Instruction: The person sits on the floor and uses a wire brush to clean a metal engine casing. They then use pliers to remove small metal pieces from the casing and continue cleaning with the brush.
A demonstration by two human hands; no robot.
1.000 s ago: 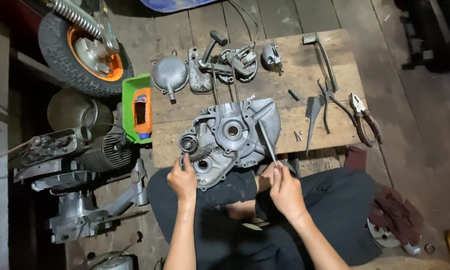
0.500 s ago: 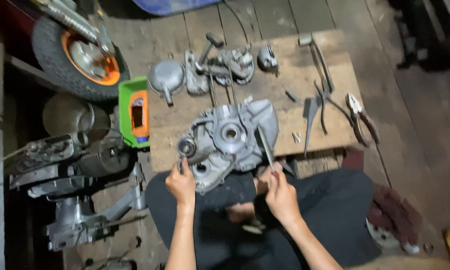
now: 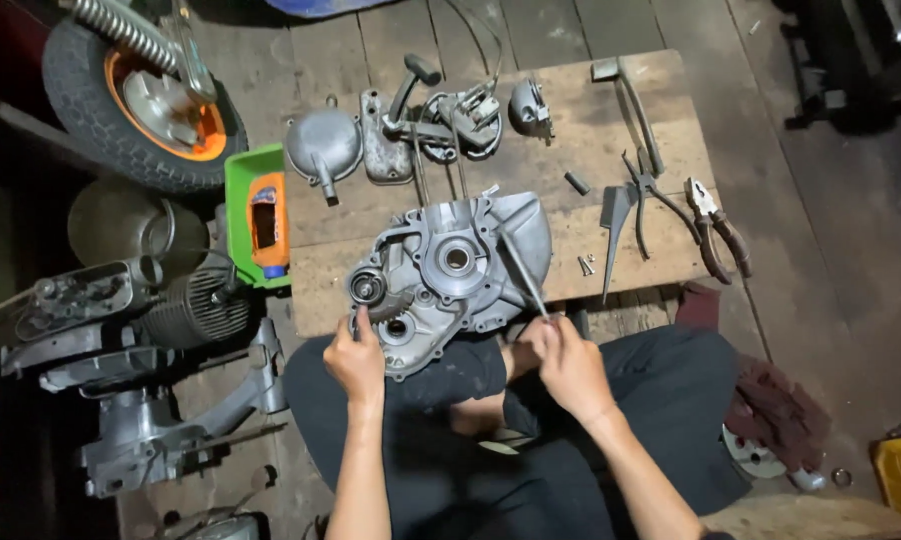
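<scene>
The person's left hand [image 3: 356,362] grips the near left edge of the grey engine casing [image 3: 451,275], fingers closed on it, while the right hand [image 3: 569,365] is closed around the lower end of a thin metal rod [image 3: 526,275] that leans over the casing's right side. The casing lies on a wooden board [image 3: 611,130], its near end toward the person's lap. Farther off on the board lie pliers [image 3: 716,240] and small engine covers [image 3: 371,140].

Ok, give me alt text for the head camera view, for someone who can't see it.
A seated person's left hand steadies a grey engine casing on a wooden board, while the right hand holds a thin metal tool against it. Pliers and loose parts lie nearby.
</scene>
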